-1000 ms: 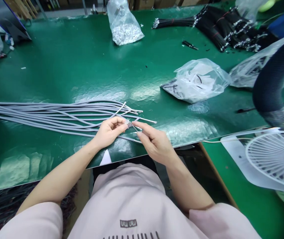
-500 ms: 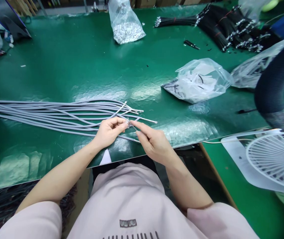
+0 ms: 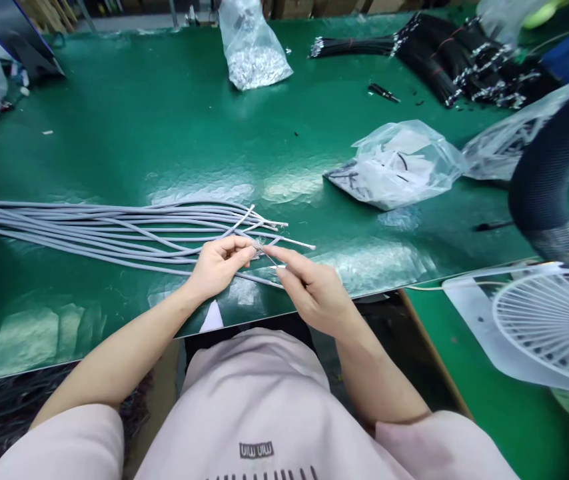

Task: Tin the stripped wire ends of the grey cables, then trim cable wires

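Note:
Several grey cables [image 3: 114,230] lie side by side on the green bench, their stripped ends pale and loose near my hands. My left hand [image 3: 219,263] is closed on the end of one grey cable, where frayed silvery strands [image 3: 258,247] stick out past the thumb and forefinger. Against those strands is the tip of a thin metal pick-like tool [image 3: 270,259], pinched in my right hand [image 3: 317,287]. The tool's exact kind is too small to make out. My right forefinger reaches close to the strands. The tool's rear part is hidden by my palm.
A clear bag of small shiny parts [image 3: 257,63] stands at the back. To the right lie another plastic bag [image 3: 404,163], bundled black wires [image 3: 434,57] and a small black tool [image 3: 383,92]. A ribbed black hose [image 3: 539,167] and a white fan [image 3: 554,327] occupy the right side.
My right hand has shifted slightly right and down with the thin tool. The frayed strands spread more at the cable end; the left hand has hardly moved.

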`<state>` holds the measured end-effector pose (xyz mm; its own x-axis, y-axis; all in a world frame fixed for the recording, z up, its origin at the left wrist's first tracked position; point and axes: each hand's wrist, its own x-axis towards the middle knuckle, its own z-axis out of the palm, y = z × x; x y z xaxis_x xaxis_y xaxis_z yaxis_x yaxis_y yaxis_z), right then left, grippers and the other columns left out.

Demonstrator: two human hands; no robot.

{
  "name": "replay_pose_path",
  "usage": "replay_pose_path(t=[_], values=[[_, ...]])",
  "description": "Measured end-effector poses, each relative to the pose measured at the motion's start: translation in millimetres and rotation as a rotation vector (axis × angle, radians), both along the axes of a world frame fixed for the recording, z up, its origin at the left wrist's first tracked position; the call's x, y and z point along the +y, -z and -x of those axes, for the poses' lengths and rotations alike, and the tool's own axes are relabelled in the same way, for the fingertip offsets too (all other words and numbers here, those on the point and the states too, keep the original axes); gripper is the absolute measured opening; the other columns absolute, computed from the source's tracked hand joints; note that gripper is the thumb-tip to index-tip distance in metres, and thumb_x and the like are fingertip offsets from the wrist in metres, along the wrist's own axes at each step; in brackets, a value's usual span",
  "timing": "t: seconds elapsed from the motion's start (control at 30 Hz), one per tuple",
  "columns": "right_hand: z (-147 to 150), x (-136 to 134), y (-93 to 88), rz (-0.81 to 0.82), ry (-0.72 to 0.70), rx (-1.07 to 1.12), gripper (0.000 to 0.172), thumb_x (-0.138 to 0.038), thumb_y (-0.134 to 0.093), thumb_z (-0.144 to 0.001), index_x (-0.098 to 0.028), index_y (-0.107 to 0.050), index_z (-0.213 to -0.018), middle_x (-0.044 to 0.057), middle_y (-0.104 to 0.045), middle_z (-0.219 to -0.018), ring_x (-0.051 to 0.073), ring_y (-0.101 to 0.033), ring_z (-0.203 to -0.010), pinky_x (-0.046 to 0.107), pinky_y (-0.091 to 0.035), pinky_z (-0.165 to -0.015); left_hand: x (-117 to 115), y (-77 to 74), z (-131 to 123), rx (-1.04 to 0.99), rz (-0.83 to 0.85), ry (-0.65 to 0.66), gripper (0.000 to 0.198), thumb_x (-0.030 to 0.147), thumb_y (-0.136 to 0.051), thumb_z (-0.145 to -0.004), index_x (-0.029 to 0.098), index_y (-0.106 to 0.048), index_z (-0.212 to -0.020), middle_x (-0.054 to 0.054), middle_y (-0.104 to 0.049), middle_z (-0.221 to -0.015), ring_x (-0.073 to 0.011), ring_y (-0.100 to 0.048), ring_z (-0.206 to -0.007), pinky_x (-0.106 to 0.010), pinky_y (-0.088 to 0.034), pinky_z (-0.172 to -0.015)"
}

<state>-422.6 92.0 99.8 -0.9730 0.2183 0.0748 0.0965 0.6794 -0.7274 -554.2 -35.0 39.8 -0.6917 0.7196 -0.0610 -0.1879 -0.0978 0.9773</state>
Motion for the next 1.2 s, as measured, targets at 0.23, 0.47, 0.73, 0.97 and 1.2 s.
replay_pose_path(t=[0.23,0.47,0.73,0.97,1.2], values=[[3,-3,4.9,-0.014,0.011,-0.015,0.041,-0.017,-0.042,-0.092,-0.017,-0.058,-0.130,0.004,-0.072,-0.090,0.014,-0.068,-0.078,0.028,-0.054,-0.078,0,-0.5,-1,0.016,-0.008,-0.021,0.028,0.039,-0.074,-0.070,0.013,-0.072,-0.079,-0.001,-0.062,-0.061,-0.0085,-0.050,-0.055,-0.020,-0.041,-0.052],[6,-5,6.4,-0.051,0.022,-0.002,0.040,-0.020,-0.041,-0.092,-0.017,-0.059,-0.128,0.006,-0.072,-0.098,0.013,-0.066,-0.071,0.025,-0.052,-0.073,0,3.6,-4,0.063,0.015,-0.052,0.027,0.040,-0.072,-0.072,0.013,-0.071,-0.076,-0.002,-0.063,-0.060,-0.0094,-0.053,-0.054,-0.021,-0.043,-0.053],[22,-10,24.2,-0.120,0.186,0.116,0.042,-0.023,-0.043,-0.092,-0.014,-0.054,-0.131,0.005,-0.071,-0.086,0.013,-0.062,-0.060,0.026,-0.051,-0.067,0,1.3,-3,0.050,0.023,-0.011,0.029,0.041,-0.073,-0.072,0.013,-0.066,-0.069,-0.001,-0.062,-0.055,-0.0094,-0.053,-0.052,-0.021,-0.041,-0.052],[23,25,21.0,-0.210,0.407,0.292,0.039,-0.026,-0.043,-0.092,-0.016,-0.056,-0.128,0.008,-0.070,-0.091,0.016,-0.063,-0.066,0.031,-0.053,-0.066,-4,-0.3,-2,0.034,0.010,0.016,0.027,0.040,-0.071,-0.074,0.013,-0.067,-0.069,-0.001,-0.063,-0.055,-0.0085,-0.053,-0.051,-0.020,-0.041,-0.052],[-4,8,2.4,-0.251,0.020,0.182,0.037,-0.021,-0.046,-0.093,-0.022,-0.059,-0.128,0.005,-0.073,-0.098,0.015,-0.068,-0.076,0.026,-0.055,-0.073,-2,-0.1,-1,-0.105,0.000,-0.019,0.028,0.039,-0.075,-0.069,0.013,-0.071,-0.079,-0.002,-0.068,-0.061,-0.0092,-0.058,-0.054,-0.021,-0.047,-0.054]])
